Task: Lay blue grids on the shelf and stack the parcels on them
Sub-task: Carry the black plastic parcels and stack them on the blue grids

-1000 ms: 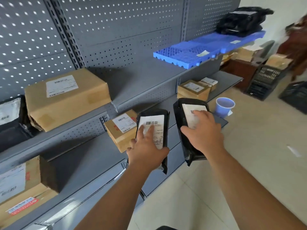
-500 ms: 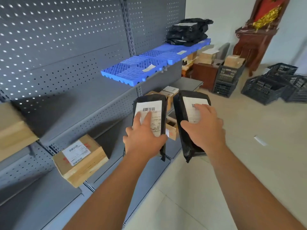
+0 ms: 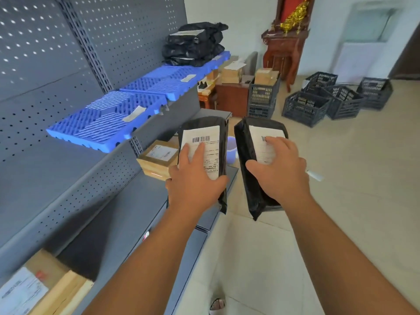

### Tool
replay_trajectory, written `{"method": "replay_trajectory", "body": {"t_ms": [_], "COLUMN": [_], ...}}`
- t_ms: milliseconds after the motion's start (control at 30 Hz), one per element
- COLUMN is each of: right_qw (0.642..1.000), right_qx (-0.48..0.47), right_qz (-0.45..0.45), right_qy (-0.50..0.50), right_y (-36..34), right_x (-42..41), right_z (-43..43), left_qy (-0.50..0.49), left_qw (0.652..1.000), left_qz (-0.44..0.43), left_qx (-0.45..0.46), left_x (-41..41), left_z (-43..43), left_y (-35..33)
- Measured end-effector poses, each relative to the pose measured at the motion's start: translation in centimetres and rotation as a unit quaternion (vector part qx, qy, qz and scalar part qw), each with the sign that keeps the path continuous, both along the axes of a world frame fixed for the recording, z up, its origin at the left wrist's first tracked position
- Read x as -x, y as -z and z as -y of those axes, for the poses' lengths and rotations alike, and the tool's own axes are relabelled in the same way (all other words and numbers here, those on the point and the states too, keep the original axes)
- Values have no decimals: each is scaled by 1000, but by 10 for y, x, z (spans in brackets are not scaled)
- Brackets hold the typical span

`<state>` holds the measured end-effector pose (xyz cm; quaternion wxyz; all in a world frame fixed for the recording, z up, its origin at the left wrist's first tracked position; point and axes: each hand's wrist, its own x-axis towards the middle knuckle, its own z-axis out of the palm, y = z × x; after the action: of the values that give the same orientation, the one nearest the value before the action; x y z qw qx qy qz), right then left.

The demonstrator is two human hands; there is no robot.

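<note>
My left hand (image 3: 195,186) grips a black plastic parcel (image 3: 221,133) with a white barcode label, held in the air beside the grey shelf (image 3: 68,176). My right hand (image 3: 280,172) grips a second black labelled parcel (image 3: 246,155) just to its right, over the floor. Blue grids (image 3: 106,119) lie end to end on the upper shelf board, running to the far end. A pile of black parcels (image 3: 193,45) sits on the farthest grid. The nearer grids carry only small paper slips.
Cardboard boxes sit on the lower shelf: one (image 3: 156,160) left of my left hand, another (image 3: 43,287) at the bottom left. A blue cup (image 3: 231,146) shows between the parcels. Black crates (image 3: 327,102), a red wooden cabinet (image 3: 284,46) and stacked boxes stand on the tiled floor beyond.
My view has swung right along the shelf and nearer the blue grids. Both hands keep their parcels, carried along toward the gridded section; the large boxes on the left have left the view.
</note>
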<state>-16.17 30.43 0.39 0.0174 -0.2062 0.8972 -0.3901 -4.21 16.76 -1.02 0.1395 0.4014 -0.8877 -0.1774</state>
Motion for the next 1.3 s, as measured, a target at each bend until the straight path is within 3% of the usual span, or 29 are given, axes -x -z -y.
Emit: {"method": "replay_trajectory", "body": {"t_ms": [333, 733, 1000, 1300], "right_qw": [993, 982, 985, 992], "right_qx": [-36, -31, 0, 84], "right_qz": [-25, -26, -44, -66], "right_qy": [108, 184, 164, 69], "right_y": [-18, -17, -25, -54], "right_x": [98, 210, 316, 416], "right_z": [54, 74, 80, 120], "left_qy": [115, 199, 182, 110], "left_qw": [992, 979, 982, 990], "left_qz": [-38, -37, -53, -90], "left_qx": [-18, -38, -22, 11], "left_x": [132, 268, 369, 434], "left_z": [80, 110, 111, 132], "left_y": [-6, -10, -23, -57]}}
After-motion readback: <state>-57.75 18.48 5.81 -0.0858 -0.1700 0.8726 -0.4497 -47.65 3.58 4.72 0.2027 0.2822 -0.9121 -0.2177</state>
